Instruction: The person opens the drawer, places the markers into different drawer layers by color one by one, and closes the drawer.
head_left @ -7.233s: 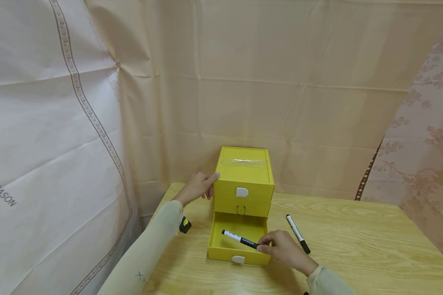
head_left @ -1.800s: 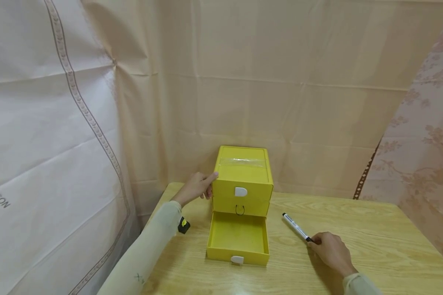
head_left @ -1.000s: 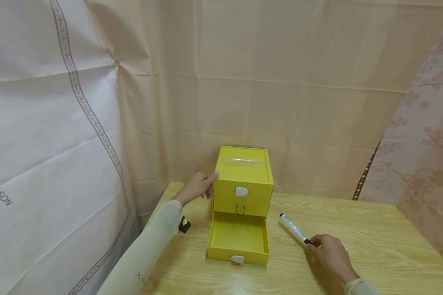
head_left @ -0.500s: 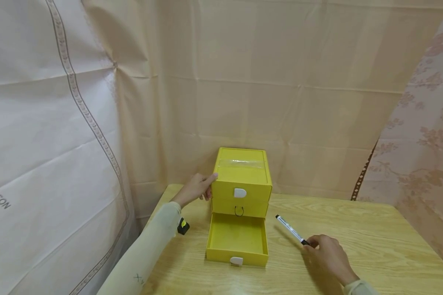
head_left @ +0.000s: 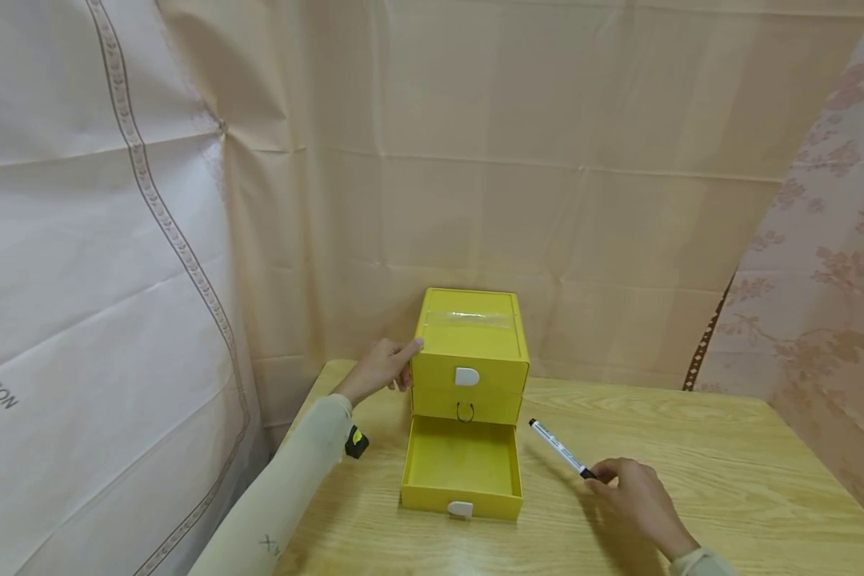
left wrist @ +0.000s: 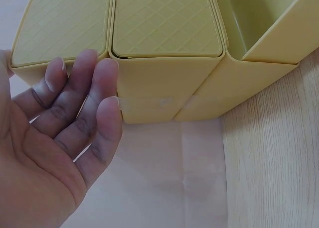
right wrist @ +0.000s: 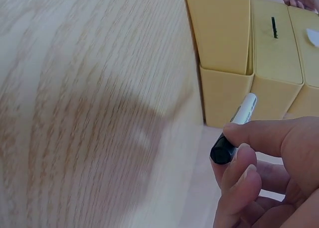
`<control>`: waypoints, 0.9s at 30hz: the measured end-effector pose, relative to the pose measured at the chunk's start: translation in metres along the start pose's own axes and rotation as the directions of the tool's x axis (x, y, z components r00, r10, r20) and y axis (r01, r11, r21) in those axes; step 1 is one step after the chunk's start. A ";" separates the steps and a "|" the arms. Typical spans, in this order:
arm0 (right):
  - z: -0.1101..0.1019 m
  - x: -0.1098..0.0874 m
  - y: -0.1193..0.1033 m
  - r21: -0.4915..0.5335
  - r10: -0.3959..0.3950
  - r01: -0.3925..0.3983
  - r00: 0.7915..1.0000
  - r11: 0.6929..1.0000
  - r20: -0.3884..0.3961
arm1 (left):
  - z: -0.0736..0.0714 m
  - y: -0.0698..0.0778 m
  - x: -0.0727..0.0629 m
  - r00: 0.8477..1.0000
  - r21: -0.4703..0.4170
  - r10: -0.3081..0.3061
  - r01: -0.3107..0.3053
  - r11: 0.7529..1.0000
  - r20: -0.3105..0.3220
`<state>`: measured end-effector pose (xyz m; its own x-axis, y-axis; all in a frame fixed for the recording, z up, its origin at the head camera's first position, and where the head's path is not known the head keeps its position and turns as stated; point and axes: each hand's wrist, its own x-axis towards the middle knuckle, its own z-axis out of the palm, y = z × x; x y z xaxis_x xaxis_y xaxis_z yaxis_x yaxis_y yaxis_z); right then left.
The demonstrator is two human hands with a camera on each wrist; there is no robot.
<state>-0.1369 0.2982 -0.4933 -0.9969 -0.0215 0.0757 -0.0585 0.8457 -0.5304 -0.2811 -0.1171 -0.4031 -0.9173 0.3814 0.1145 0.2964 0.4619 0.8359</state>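
Note:
My right hand (head_left: 641, 500) pinches a marker (head_left: 558, 448) by its black end, between thumb and fingers. The white barrel points up and left, toward the yellow drawer unit (head_left: 475, 332); in the right wrist view, the marker (right wrist: 244, 108) is seen from its black end. The drawer unit's bottom drawer (head_left: 461, 502), with a white tab, is pulled out. At the unit's upper left edge my left hand (head_left: 380, 368) rests its thumb on top. In the left wrist view, the left hand (left wrist: 60, 123) has loosely bent fingers against the unit's side.
The wooden table (head_left: 691, 456) extends right of the drawer unit. Beside my left sleeve (head_left: 281, 488) is a small black and yellow object (head_left: 357, 441). A beige cloth (head_left: 475, 160) hangs behind, with patterned cloths on both sides.
Earlier, the right hand held a marker over the open drawer while another lay on the table; one marker shows now. Lately, the right hand has brought it slightly left. The left hand stays put.

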 end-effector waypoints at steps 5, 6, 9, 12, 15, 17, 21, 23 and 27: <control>0.000 -0.001 -0.004 0.008 0.009 -0.009 1.000 1.000 0.004 | 0.000 0.000 0.000 1.000 0.008 0.001 -0.001 1.000 -0.007; 0.001 -0.002 -0.004 0.009 0.009 -0.009 1.000 1.000 0.004 | 0.000 0.000 0.000 1.000 0.007 0.000 0.000 1.000 -0.007; 0.001 -0.002 -0.006 0.022 0.008 -0.008 1.000 1.000 0.004 | 0.000 0.000 0.000 1.000 0.008 -0.002 0.002 1.000 -0.003; 0.001 -0.002 -0.008 0.030 0.007 -0.007 1.000 1.000 0.008 | 0.000 0.001 -0.001 1.000 0.008 -0.002 0.002 1.000 -0.001; 0.001 -0.003 -0.009 0.032 0.006 -0.007 1.000 0.999 0.009 | 0.000 0.001 -0.001 1.000 0.009 0.002 -0.002 1.000 0.002; 0.001 -0.003 -0.010 0.034 -0.002 0.001 1.000 0.999 0.010 | -0.001 0.001 -0.001 1.000 0.008 0.004 -0.004 1.000 0.005; 0.000 -0.004 -0.011 0.051 -0.016 0.015 1.000 0.999 0.009 | -0.001 0.001 -0.001 1.000 0.006 0.005 -0.005 1.000 0.008; 0.000 -0.004 -0.013 0.055 -0.018 0.018 1.000 0.998 0.006 | -0.001 0.001 -0.001 1.000 0.005 0.005 -0.005 1.000 0.009; 0.000 -0.005 -0.015 0.060 -0.019 0.019 1.000 0.998 0.003 | -0.001 0.000 -0.001 1.000 0.010 0.005 -0.005 1.000 0.007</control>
<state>-0.1309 0.2857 -0.4857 -0.9958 -0.0392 0.0828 -0.0801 0.8115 -0.5789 -0.2805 -0.1176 -0.4026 -0.9141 0.3890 0.1148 0.3035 0.4683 0.8298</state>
